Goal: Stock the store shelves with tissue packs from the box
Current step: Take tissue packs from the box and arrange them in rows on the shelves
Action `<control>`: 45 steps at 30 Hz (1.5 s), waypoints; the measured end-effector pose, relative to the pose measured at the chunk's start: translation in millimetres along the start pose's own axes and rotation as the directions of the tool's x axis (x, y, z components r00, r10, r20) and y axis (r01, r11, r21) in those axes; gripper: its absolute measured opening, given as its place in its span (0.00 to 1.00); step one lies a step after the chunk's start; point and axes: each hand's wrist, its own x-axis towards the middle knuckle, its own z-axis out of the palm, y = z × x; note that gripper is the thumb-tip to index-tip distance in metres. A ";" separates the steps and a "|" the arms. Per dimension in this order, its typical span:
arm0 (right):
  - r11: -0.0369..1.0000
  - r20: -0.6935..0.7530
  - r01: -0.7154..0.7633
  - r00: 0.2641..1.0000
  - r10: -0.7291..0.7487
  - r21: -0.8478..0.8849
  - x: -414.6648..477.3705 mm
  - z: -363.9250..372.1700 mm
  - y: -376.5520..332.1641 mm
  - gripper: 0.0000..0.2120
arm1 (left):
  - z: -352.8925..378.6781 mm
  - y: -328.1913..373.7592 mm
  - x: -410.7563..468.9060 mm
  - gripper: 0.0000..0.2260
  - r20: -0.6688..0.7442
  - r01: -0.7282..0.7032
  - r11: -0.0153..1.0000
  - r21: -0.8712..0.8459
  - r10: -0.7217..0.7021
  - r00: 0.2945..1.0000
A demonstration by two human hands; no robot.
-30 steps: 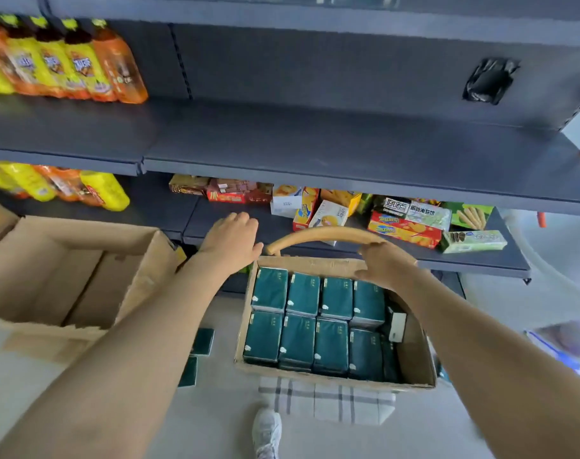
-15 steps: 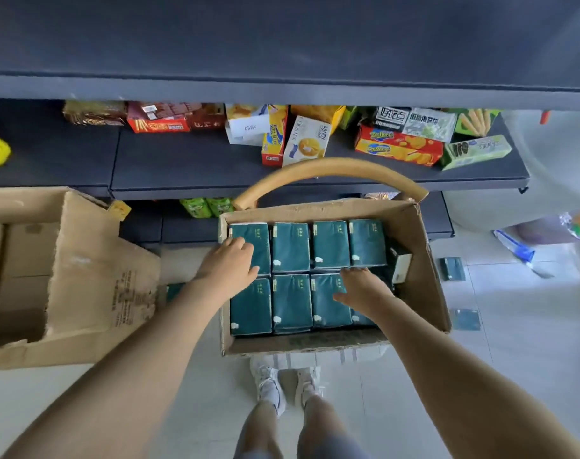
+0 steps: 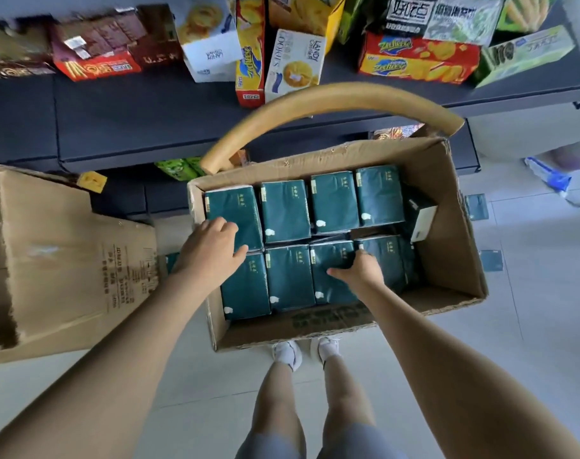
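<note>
1. Eight dark green tissue packs (image 3: 285, 207) form the top layer inside the cardboard box (image 3: 454, 233), lying flat in two rows of four. One wedged pack (image 3: 422, 220), showing a white end, leans by the box's right wall.
2. Left hand (image 3: 212, 246) lies just inside the box's left wall on the corner pack (image 3: 245, 207) of the far row. Its fingers are bent over the pack's top and the thumb touches its near edge; whether it grips cannot be told.
3. Right hand (image 3: 361, 271) sits on the near row, toward the box's right side. Its thumb stretches left across a pack's top and its fingers curl down where packs meet, tips hidden, so a hold cannot be confirmed.
4. Tan curved handle (image 3: 331, 101) arches over the box's far side.
5. Snack boxes (image 3: 295, 64) crowd the dark shelf (image 3: 133, 120) beyond the box.
6. Second carton (image 3: 60, 260) lies left of the box; white shoes (image 3: 287, 354) stand at its near wall.
</note>
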 end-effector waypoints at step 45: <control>0.592 -0.135 0.134 0.990 -0.042 0.795 -63.7 -52.1 6.5 0.22 | -113.7 33.2 66.3 0.18 0.315 -0.284 0.955 0.083 0.246 0.917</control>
